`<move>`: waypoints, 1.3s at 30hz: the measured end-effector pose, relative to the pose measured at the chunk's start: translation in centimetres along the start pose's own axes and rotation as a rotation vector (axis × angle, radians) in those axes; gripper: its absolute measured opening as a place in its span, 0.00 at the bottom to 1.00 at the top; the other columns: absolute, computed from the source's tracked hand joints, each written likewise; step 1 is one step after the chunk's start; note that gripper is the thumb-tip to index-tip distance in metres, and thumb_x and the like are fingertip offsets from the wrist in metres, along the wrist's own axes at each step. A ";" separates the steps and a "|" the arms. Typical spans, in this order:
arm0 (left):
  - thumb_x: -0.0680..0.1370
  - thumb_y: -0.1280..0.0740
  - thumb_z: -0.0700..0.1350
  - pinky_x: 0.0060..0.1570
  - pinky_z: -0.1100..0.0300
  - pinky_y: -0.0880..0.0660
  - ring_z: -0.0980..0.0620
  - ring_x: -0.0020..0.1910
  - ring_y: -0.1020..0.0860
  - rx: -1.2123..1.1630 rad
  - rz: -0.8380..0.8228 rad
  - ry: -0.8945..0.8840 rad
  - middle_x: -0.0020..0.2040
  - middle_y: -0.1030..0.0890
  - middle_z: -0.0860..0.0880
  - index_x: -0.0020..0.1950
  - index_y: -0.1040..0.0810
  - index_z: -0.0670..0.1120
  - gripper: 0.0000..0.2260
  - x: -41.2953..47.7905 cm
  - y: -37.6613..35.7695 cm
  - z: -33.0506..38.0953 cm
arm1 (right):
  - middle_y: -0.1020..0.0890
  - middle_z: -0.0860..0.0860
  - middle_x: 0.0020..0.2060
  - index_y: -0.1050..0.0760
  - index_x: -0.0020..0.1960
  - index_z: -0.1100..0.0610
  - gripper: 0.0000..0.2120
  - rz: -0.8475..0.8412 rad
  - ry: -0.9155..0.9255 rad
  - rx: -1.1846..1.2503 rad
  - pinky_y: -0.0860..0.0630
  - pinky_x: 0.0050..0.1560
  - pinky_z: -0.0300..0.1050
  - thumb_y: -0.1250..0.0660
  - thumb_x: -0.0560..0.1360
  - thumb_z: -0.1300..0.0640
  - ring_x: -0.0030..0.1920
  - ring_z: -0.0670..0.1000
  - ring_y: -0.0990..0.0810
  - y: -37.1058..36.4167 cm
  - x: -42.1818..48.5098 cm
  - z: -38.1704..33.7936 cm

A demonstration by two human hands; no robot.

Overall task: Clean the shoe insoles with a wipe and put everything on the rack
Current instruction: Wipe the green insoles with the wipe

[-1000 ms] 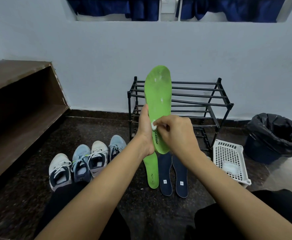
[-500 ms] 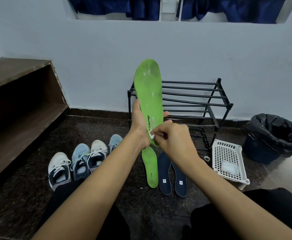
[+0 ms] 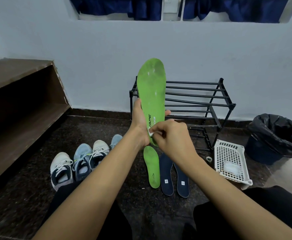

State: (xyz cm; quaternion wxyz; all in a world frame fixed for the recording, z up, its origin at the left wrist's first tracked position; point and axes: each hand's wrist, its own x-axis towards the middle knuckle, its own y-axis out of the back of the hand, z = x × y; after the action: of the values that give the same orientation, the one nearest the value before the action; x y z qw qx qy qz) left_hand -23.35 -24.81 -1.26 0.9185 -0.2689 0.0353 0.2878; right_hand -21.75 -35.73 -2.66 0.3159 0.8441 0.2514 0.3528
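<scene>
My left hand (image 3: 139, 122) grips a green insole (image 3: 152, 87) upright by its lower half, toe end up, in front of the black metal rack (image 3: 202, 99). My right hand (image 3: 171, 137) pinches a small white wipe (image 3: 150, 133) against the insole's heel end. On the dark floor below lie a second green insole (image 3: 152, 167) and two navy insoles (image 3: 166, 174) (image 3: 182, 179), side by side.
Several sneakers (image 3: 83, 160) stand in a row at the left. A white plastic basket (image 3: 230, 160) holding a wipes pack lies right of the rack, with a black-lined bin (image 3: 276, 137) beyond it. A brown wooden shelf (image 3: 20, 104) runs along the left. My knees are at the bottom.
The wipe in my right hand has slid down the insole from its middle to the heel end. The held insole has shifted slightly left and tilted.
</scene>
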 end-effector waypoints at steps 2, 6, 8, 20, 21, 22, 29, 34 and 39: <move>0.82 0.51 0.60 0.43 0.53 0.23 0.43 0.36 0.18 -0.004 0.003 0.005 0.35 0.17 0.41 0.48 0.21 0.41 0.27 0.1 0.3 0.0 | 0.18 0.53 0.40 0.17 0.45 0.49 0.11 -0.031 -0.021 -0.001 0.24 0.45 0.44 0.33 0.70 0.63 0.40 0.53 0.20 -0.1 -0.1 0.1; 0.81 0.50 0.62 0.47 0.53 0.23 0.43 0.35 0.18 -0.058 0.017 0.033 0.39 0.16 0.39 0.48 0.20 0.41 0.29 0.0 0.2 0.0 | 0.16 0.49 0.36 0.16 0.44 0.51 0.11 0.045 -0.020 0.095 0.28 0.42 0.36 0.32 0.69 0.63 0.37 0.48 0.21 -0.2 0.4 -0.1; 0.80 0.49 0.64 0.45 0.54 0.23 0.44 0.38 0.19 -0.042 0.025 0.065 0.41 0.17 0.40 0.45 0.19 0.42 0.29 0.0 -0.1 -0.3 | 0.16 0.49 0.35 0.16 0.43 0.53 0.11 0.113 0.004 0.115 0.28 0.42 0.36 0.32 0.68 0.65 0.37 0.48 0.20 -0.1 1.0 -0.2; 0.80 0.49 0.61 0.39 0.57 0.25 0.45 0.35 0.19 -0.016 0.029 0.111 0.37 0.17 0.41 0.40 0.18 0.42 0.29 -0.6 0.0 -0.6 | 0.15 0.51 0.39 0.16 0.44 0.55 0.11 0.121 0.014 0.113 0.28 0.44 0.38 0.33 0.69 0.67 0.39 0.51 0.19 -0.1 0.8 -0.4; 0.80 0.49 0.61 0.40 0.57 0.24 0.44 0.36 0.19 -0.017 0.025 0.106 0.39 0.16 0.39 0.42 0.18 0.41 0.29 -0.4 0.2 -0.3 | 0.15 0.51 0.39 0.16 0.44 0.55 0.11 0.106 0.016 0.124 0.26 0.44 0.39 0.33 0.69 0.67 0.39 0.51 0.19 -0.3 0.7 -0.5; 0.80 0.50 0.61 0.41 0.56 0.23 0.42 0.38 0.19 -0.022 0.016 0.109 0.41 0.16 0.37 0.44 0.18 0.40 0.30 -0.4 0.4 0.0 | 0.15 0.51 0.39 0.16 0.44 0.54 0.11 0.096 0.016 0.135 0.25 0.44 0.40 0.33 0.69 0.66 0.39 0.51 0.19 -0.5 0.5 -0.6; 0.80 0.48 0.62 0.40 0.57 0.24 0.47 0.38 0.20 -0.030 0.024 0.104 0.38 0.18 0.45 0.41 0.19 0.45 0.27 -0.9 -0.6 -1.5 | 0.15 0.50 0.38 0.16 0.42 0.55 0.10 0.196 0.051 0.119 0.28 0.43 0.37 0.32 0.67 0.67 0.38 0.50 0.19 0.3 1.6 0.0; 0.81 0.49 0.60 0.35 0.62 0.25 0.50 0.34 0.20 0.018 -0.039 0.119 0.36 0.19 0.47 0.42 0.21 0.46 0.24 -1.9 -1.7 -2.4 | 0.15 0.50 0.42 0.16 0.45 0.54 0.10 0.212 -0.003 0.104 0.25 0.46 0.42 0.33 0.69 0.65 0.41 0.51 0.18 1.0 2.3 0.5; 0.81 0.48 0.60 0.40 0.57 0.24 0.44 0.40 0.20 0.000 0.020 0.098 0.38 0.17 0.42 0.44 0.19 0.43 0.27 -0.7 -0.2 -0.5 | 0.16 0.53 0.41 0.17 0.44 0.55 0.11 0.129 0.062 0.067 0.23 0.46 0.47 0.34 0.69 0.67 0.41 0.56 0.19 -0.2 0.9 -0.3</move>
State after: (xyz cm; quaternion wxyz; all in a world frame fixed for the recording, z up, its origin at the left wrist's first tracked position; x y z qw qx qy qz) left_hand -23.79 -25.52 -1.43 0.9127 -0.2824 0.0830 0.2834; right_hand -21.43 -34.91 -2.29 0.2560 0.8573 0.2178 0.3899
